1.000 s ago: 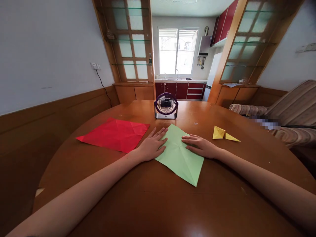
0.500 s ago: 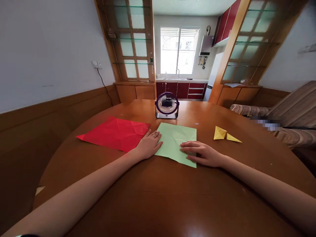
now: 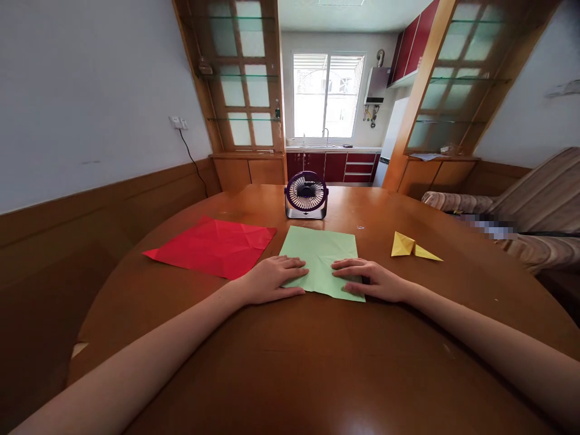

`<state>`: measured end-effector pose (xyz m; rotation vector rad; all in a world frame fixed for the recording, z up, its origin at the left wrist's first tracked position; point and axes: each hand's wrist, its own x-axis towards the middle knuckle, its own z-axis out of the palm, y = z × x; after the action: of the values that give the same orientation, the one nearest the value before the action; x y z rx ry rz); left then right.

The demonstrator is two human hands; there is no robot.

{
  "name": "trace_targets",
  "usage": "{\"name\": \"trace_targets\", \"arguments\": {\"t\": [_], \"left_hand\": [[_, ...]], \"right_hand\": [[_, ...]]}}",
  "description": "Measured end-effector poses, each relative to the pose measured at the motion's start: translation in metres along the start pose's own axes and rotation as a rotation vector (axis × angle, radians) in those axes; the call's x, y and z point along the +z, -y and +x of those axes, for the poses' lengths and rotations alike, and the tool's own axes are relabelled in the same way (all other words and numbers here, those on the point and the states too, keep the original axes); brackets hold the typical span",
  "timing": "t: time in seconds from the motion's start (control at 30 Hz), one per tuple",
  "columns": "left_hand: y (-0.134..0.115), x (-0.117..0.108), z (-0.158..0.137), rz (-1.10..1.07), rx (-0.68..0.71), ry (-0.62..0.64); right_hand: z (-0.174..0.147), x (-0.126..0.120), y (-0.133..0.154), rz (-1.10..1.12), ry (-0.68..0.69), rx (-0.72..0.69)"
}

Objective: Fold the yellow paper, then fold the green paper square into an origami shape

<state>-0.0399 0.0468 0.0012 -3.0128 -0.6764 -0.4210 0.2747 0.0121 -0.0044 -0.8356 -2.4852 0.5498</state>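
A light green sheet of paper [image 3: 319, 246] with crease lines lies flat on the table in front of me. My left hand [image 3: 274, 280] rests on its left side, fingers stretched out toward the middle. On the right part of the sheet lies my right hand [image 3: 369, 279], palm down with the fingers spread a little. Both hands are open and grip nothing. Left of the green sheet is a larger red sheet of paper [image 3: 212, 244], creased and lying nearly flat. A folded yellow paper piece [image 3: 402, 244] with a pointed tail sits off to the right.
A small purple fan [image 3: 306, 194] stands on the round wooden table [image 3: 290, 368] beyond the green sheet. To the right, past the table's edge, is a striped sofa [image 3: 539, 199]. A black cord [image 3: 193, 158] hangs from a wall socket [image 3: 178, 122] at the left.
My left hand has slid nearer along the green sheet's left side. The sheet has turned slightly, its near edge now closer to level. My right hand has stayed almost in place.
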Motion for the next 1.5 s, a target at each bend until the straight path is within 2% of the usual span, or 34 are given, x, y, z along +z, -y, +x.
{"name": "trace_targets", "arguments": {"t": [0.1, 0.2, 0.53, 0.83, 1.0, 1.1, 1.37, 1.5], "left_hand": [[0.001, 0.001, 0.002, 0.064, 0.101, -0.071], [-0.001, 0.000, 0.003, 0.115, 0.144, -0.109], [-0.006, 0.006, 0.005, 0.186, 0.150, -0.171], [-0.007, 0.011, 0.006, 0.241, 0.216, -0.149], [-0.010, 0.009, 0.007, 0.221, 0.252, -0.152], [-0.017, 0.007, 0.007, 0.133, 0.207, -0.158], [-0.027, 0.010, 0.014, -0.229, -0.152, -0.214], [-0.028, 0.011, 0.017, -0.403, -0.337, -0.189]], "right_hand": [[0.001, -0.004, 0.004, 0.002, 0.060, -0.026], [0.000, -0.005, 0.005, -0.027, 0.078, -0.063], [-0.003, -0.001, 0.004, -0.184, 0.045, -0.272], [-0.010, -0.007, -0.010, -0.185, 0.038, -0.266], [-0.013, -0.010, -0.009, -0.046, -0.026, -0.158], [-0.014, -0.011, -0.011, 0.069, -0.076, -0.072], [-0.012, -0.014, -0.015, 0.441, -0.263, 0.288], [-0.008, -0.012, -0.016, 0.503, -0.311, 0.423]]}}
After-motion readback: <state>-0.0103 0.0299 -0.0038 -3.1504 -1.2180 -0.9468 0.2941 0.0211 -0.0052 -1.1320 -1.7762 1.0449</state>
